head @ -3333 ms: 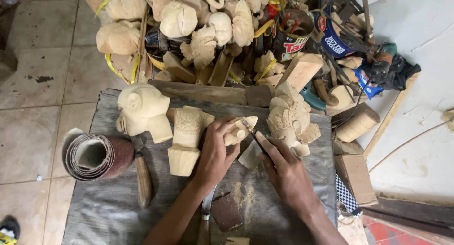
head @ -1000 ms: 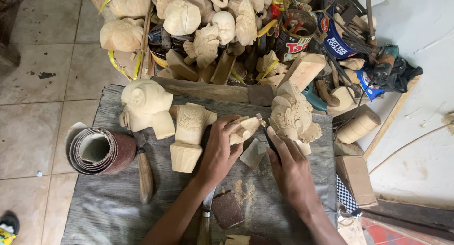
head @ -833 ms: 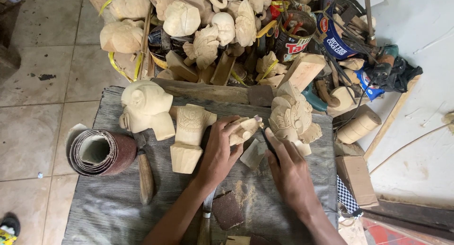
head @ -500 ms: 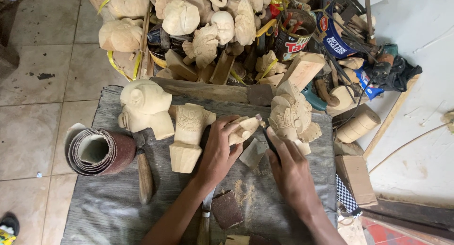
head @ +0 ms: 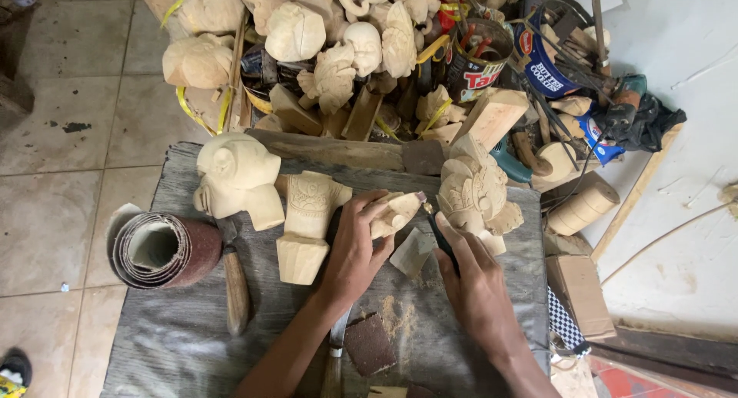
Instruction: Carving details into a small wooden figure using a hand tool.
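From the head camera, the left hand (head: 355, 248) is clamped around a small pale carved wooden piece (head: 393, 213), pressing it down on the grey weathered wooden board (head: 165, 333) near the frame's centre. The right hand (head: 478, 279) is closed on a thin dark carving tool (head: 438, 233) whose tip meets the small piece at its 3 o'clock edge. The two hands sit close together, not touching.

At 9 o'clock from the left hand stands a pale carved wooden post with a square base (head: 306, 225), just beside the fingers. Further toward 9 o'clock lies a pale rounded wooden head carving (head: 234, 179). At 1 o'clock from the right hand stands an ornate pale wooden mask carving (head: 473, 194), just beside the tool.

A roll of reddish-brown sandpaper (head: 161, 248) lies at the board's 9 o'clock edge, with a wooden-handled chisel (head: 234, 279) beside it. A dark red sanding block (head: 369, 343) rests at 6 o'clock, between the forearms, next to light sawdust (head: 400, 313).

At 12 o'clock, beyond the board, a heap of unfinished pale wooden carvings (head: 323, 36) and tool-filled cans (head: 477, 59) crowds the tiled floor (head: 69, 83).
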